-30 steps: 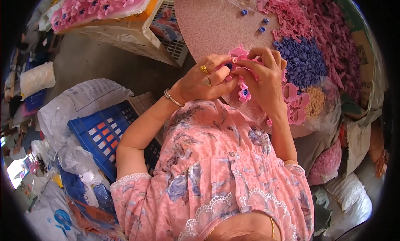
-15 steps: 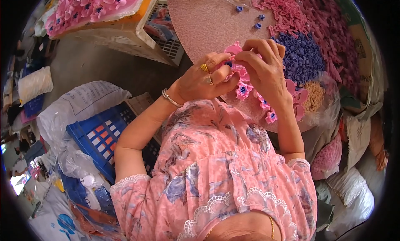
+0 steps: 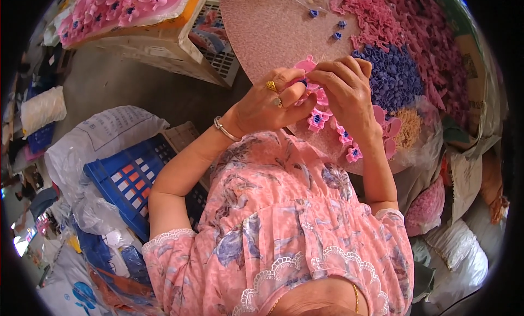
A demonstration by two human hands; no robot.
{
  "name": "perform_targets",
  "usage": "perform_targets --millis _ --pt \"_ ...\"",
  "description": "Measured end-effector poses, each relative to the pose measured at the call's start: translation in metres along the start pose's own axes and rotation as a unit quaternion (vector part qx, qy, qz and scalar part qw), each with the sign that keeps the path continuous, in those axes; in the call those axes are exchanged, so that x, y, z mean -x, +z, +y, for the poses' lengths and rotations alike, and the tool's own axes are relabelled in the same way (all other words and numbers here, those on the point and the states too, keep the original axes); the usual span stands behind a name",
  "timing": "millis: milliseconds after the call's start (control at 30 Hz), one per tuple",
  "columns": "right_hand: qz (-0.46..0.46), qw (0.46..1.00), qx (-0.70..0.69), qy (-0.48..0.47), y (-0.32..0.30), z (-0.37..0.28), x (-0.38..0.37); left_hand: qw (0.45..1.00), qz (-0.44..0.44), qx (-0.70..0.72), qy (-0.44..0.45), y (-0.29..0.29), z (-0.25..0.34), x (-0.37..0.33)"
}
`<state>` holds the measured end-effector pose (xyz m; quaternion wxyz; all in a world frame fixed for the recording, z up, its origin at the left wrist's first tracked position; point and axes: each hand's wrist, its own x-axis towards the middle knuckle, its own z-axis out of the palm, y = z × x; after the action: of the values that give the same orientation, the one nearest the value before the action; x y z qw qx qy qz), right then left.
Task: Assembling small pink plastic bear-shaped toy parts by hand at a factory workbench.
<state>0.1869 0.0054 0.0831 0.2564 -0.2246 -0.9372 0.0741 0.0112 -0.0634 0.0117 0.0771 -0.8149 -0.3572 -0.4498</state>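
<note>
Over the table's near edge, both my hands meet at a pink plastic piece (image 3: 319, 96) with a dark blue insert. My left hand (image 3: 275, 100), with rings on its fingers, is closed around the piece from the left. From the right, my right hand (image 3: 344, 89) pinches it, fingertips close to the left thumb and forefinger; the exact contact point is hidden. Just below the hands lie several joined pink pieces (image 3: 317, 121) with blue centres. Other pink cup-shaped parts (image 3: 389, 127) rest beside my right wrist.
On the round pinkish table (image 3: 262, 32) are piles of blue parts (image 3: 392, 78), pink parts (image 3: 431, 54) and small beige parts (image 3: 408, 127). A crate (image 3: 180, 48) at the upper left bears finished-looking pink pieces. A blue basket (image 3: 123, 179) and a white sack (image 3: 103, 130) stand left.
My hands stay together at the pink piece. The right fingers have shifted slightly down and closer to the left fingertips; the view has moved a little.
</note>
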Motion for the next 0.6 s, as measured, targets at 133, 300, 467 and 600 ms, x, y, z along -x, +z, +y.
perform_targets --millis 133,300,467,600 --pt "0.014 1.000 -0.018 0.005 0.0037 0.0002 0.0019 1.000 0.004 -0.008 0.000 0.0000 0.0016 -0.0013" --pt "0.007 1.000 -0.023 0.004 0.0048 -0.0004 0.0027 1.000 -0.001 0.011 -0.013 0.0006 0.0016 -0.0003" --pt "-0.007 0.999 -0.028 0.033 0.0018 -0.0050 0.0026 0.999 0.004 0.029 -0.033 0.0009 0.0021 0.0032" --pt "0.017 0.999 -0.016 0.033 0.0054 -0.0065 0.0000 0.999 0.012 0.021 -0.035 0.0024 0.0031 0.0026"
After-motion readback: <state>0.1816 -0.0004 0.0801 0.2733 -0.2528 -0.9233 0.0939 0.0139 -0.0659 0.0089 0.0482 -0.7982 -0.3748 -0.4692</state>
